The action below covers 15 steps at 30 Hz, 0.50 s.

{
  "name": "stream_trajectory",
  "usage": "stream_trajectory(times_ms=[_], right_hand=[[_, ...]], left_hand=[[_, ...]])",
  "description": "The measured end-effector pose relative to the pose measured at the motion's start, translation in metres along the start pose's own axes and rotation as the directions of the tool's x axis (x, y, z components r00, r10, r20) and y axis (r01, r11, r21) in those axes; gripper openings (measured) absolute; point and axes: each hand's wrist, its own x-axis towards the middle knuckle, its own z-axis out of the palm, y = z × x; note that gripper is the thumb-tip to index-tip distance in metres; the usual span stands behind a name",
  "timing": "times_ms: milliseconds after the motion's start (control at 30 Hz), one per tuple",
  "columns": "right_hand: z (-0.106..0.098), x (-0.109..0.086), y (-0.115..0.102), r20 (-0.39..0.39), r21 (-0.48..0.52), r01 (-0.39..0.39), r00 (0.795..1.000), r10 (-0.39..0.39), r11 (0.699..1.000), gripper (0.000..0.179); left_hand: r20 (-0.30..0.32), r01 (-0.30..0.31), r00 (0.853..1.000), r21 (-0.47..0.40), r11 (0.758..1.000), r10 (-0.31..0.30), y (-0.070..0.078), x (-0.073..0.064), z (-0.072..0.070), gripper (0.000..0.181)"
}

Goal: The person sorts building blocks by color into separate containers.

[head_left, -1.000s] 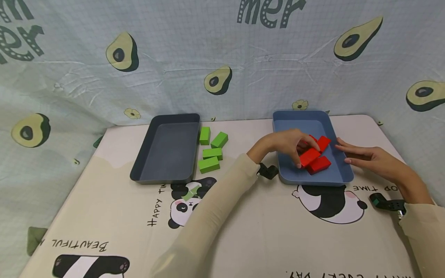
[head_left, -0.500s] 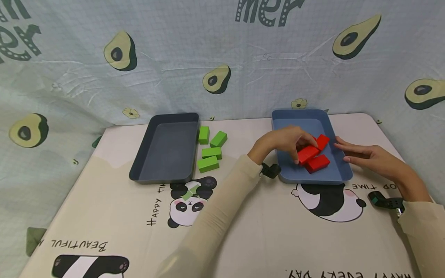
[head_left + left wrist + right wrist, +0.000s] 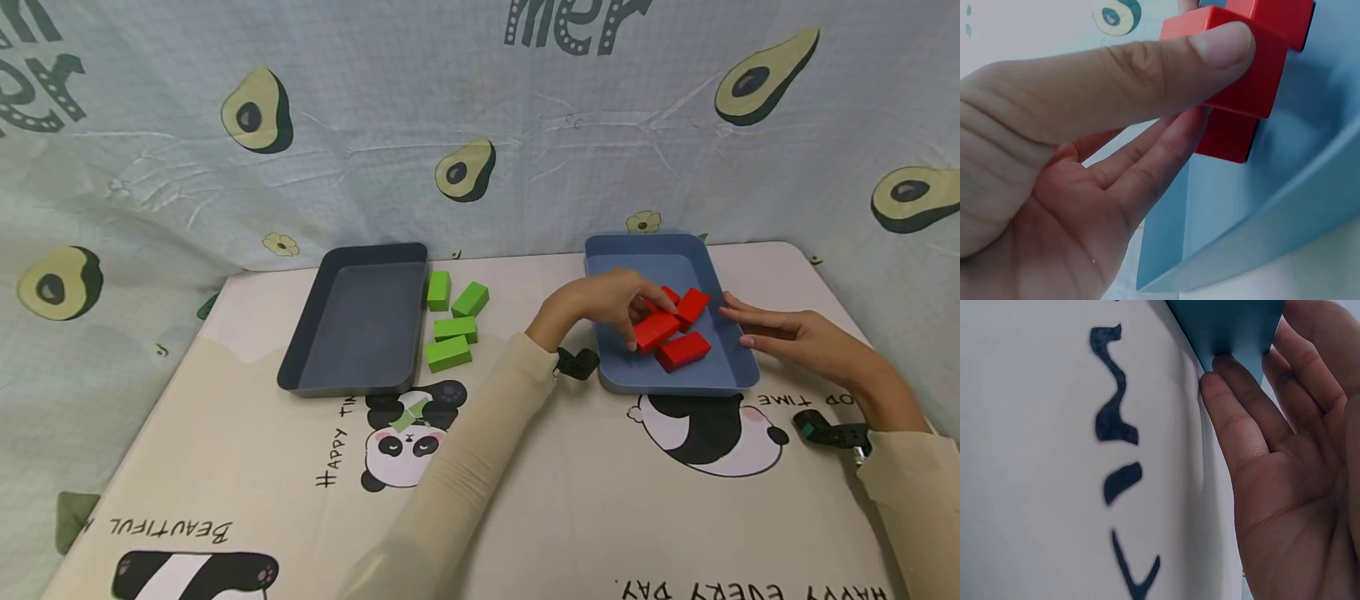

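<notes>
The worktop (image 3: 570, 508) runs out of frame, the left sleeve (image 3: 461, 467) hiding part of its prints. Dark grey tray (image 3: 352, 325), well left of the left hand (image 3: 615, 302); blue tray (image 3: 678, 383) right beneath it, partly covered. Right hand (image 3: 806, 337), fingers straight, touches that tray's outer wall. Left pinches a red block (image 3: 656, 332) inside, masking others; green blocks (image 3: 450, 354) sit further left.

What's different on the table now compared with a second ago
The left hand, pinching a red block, has shifted slightly left within the blue tray, and the block has moved with it. Nothing was newly gripped or let go. The right hand stays against the tray's right side; the green blocks and dark gray tray stay put.
</notes>
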Motion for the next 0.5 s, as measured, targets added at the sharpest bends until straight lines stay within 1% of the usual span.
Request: stream_trajectory(times_ms=[100,200,500], right_hand=[[0.0,-0.001,-0.001,-0.001,-0.004,0.002,1.0,-0.002,1.0,0.051],[0.001,-0.001,-0.001,0.0,0.0,0.009,1.0,-0.009,1.0,0.051],[0.001,-0.001,-0.001,-0.002,0.011,0.014,1.0,-0.014,1.0,0.051]], left_hand=[[0.005,0.015,1.0,-0.047,0.999,-0.015,-0.003,0.0,-0.002,0.063],[0.012,0.028,1.0,-0.076,0.997,-0.027,-0.006,0.0,-0.004,0.063],[0.022,0.007,1.0,-0.076,0.997,-0.005,-0.013,0.002,-0.002,0.062]])
